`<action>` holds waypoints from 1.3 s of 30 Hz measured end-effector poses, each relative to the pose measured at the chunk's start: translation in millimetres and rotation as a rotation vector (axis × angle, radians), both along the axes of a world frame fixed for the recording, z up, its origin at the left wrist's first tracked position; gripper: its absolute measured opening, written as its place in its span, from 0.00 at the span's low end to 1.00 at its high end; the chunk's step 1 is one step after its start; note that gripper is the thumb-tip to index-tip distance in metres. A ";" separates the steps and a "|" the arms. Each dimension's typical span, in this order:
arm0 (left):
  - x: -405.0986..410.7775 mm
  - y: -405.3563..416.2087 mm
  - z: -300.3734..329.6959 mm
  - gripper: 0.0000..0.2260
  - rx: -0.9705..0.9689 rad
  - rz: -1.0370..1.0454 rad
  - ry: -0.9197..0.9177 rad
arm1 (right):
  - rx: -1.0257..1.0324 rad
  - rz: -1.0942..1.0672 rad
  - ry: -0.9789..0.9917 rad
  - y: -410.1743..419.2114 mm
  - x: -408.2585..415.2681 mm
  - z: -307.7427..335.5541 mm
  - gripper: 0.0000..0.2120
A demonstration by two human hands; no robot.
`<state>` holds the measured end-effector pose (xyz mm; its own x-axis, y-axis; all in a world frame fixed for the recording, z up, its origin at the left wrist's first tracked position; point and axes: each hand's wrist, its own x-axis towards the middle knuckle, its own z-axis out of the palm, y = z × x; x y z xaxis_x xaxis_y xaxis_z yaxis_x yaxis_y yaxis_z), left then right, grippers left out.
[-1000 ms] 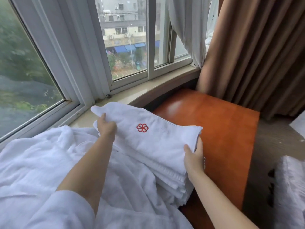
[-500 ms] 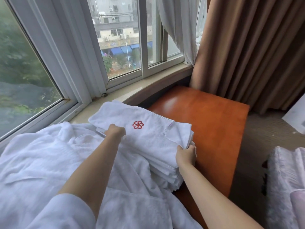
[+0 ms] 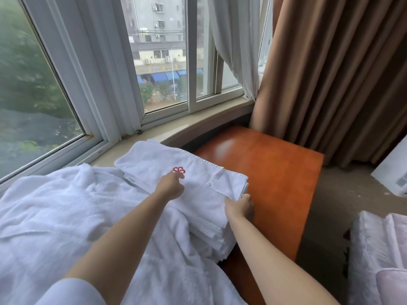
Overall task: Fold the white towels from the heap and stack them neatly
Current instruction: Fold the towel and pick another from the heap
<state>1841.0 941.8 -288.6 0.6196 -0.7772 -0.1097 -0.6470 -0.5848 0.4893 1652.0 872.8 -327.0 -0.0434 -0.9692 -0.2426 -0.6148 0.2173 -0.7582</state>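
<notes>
While I watched through the head camera, the folded towel [image 3: 198, 172] lay on top of the stack of folded towels [image 3: 222, 234], its red flower emblem [image 3: 178, 170] facing up. The stack sat at the left end of the orange wooden counter [image 3: 275, 172], its far corner reaching onto the window sill [image 3: 198, 126]. My left hand [image 3: 170, 187] rested on the top towel just below the emblem, knuckles up, its fingers [image 3: 178, 176] bent toward the cloth; I could not tell whether they pinched anything or only pressed down. My right hand [image 3: 240, 206] was at the stack's right-hand edge, its fingers curled around the folded edge of the upper layers, thumb tucked against the side. A small label tab [image 3: 219, 173] showed near the top towel's right corner.

To the left of the stack, and spreading under my forearms, lay the heap of unfolded white towels [image 3: 66, 216], rumpled and touching the stack along its left side. Brown curtains [image 3: 330, 73] hung behind the counter, with a sheer white curtain [image 3: 235, 40] beside them against the window. At the lower right stood a pale, textured bundle [image 3: 378, 256], well apart from the stack.
</notes>
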 end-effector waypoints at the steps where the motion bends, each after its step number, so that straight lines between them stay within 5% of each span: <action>1: -3.2 -6.0 -2.8 0.18 0.055 -0.042 -0.044 | 0.012 -0.070 -0.036 -7.1 0.9 3.3 0.23; 5: -11.5 -18.8 -7.6 0.14 0.204 -0.039 -0.221 | -0.102 -0.320 -0.108 -26.1 -0.1 21.6 0.20; 11: 26.4 -31.1 -1.3 0.16 0.097 0.179 -0.152 | -0.535 0.154 -0.081 -26.1 49.6 31.1 0.13; 17: 87.6 -39.9 -7.3 0.18 0.026 0.306 -0.181 | -0.300 0.652 -0.089 -36.9 112.1 21.5 0.11; 22: 137.3 -54.2 -6.5 0.22 -0.125 0.428 -0.152 | -0.213 0.686 -0.138 -52.9 161.4 25.1 0.10; 25: 162.1 -66.5 4.3 0.31 -0.297 0.585 0.194 | -0.166 0.684 -0.164 -58.0 184.5 29.1 0.11; 28: 181.8 -71.9 12.3 0.23 -0.288 0.673 0.476 | -0.145 0.674 -0.200 -59.7 196.2 30.4 0.09; 31: 192.0 -71.2 17.4 0.05 -0.113 0.631 0.523 | -0.114 0.638 -0.208 -58.4 201.2 27.2 0.09; 34: 196.8 -66.1 28.7 0.05 -0.112 0.572 0.608 | -0.115 0.598 -0.181 -56.2 204.8 25.6 0.08; 37: 196.1 -54.0 33.0 0.07 -0.307 0.431 0.628 | -0.104 0.587 -0.170 -51.4 207.3 23.2 0.10; 39: 190.2 -46.9 27.4 0.10 -0.553 0.406 0.474 | -0.103 0.590 -0.195 -49.0 208.6 22.7 0.09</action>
